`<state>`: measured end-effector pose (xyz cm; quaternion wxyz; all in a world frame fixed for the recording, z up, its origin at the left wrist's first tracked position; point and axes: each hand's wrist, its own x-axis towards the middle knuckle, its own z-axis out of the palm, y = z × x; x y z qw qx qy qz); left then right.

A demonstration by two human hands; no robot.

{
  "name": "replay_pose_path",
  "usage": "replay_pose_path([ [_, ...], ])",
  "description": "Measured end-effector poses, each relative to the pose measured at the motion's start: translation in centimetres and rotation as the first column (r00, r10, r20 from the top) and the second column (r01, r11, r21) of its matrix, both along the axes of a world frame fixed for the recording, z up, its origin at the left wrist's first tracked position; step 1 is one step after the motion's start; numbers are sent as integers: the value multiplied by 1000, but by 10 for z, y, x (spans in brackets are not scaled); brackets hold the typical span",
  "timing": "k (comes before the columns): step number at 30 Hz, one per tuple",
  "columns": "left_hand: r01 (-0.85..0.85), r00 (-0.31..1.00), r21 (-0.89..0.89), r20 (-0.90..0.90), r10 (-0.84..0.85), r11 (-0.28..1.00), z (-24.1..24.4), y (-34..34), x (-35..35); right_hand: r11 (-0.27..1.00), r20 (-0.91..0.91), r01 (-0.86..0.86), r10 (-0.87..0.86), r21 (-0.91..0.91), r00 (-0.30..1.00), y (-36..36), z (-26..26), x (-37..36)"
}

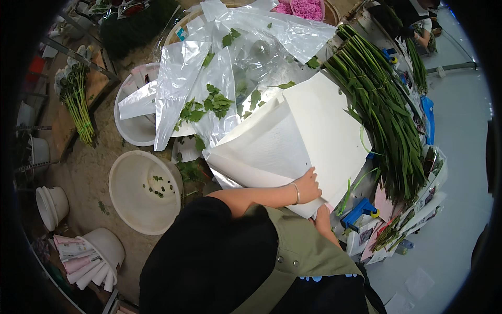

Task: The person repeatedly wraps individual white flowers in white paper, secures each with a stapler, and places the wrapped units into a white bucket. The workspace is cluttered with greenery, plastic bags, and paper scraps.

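White wrapping paper (327, 129) lies in front of me, with one part folded over into a wide cone (262, 145). My left hand (308, 187), a bracelet at its wrist, presses on the folded paper near its lower end. Close to it, my right hand (323, 219) grips the narrow lower end of the paper, its fingers partly hidden. Whether anything lies inside the cone cannot be seen. Beyond the paper are clear plastic sleeves (184, 78) with loose green leaves (217, 103) on them. Long green-leaved stems (376, 106), tied in bundles, lie to the right.
A blue tape dispenser (359, 214) stands near my right hand, beside wrapped stems (411, 219). White buckets (113, 192) stand on the floor at the left, one holding rolled papers (84, 265). Another person (425, 29) is at the top right.
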<state>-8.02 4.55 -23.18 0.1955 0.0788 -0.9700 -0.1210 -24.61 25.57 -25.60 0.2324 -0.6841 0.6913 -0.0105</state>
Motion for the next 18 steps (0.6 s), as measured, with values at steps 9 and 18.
replay_pose_path([
  [9,-57,689,445,665,-287,894,-31,-56,-77,966,-161,193,-221,-170,962,-31,21,78],
  [18,65,515,50,854,-77,997,44,-128,-43,858,57,365,-370,-360,927,-65,9,77],
])
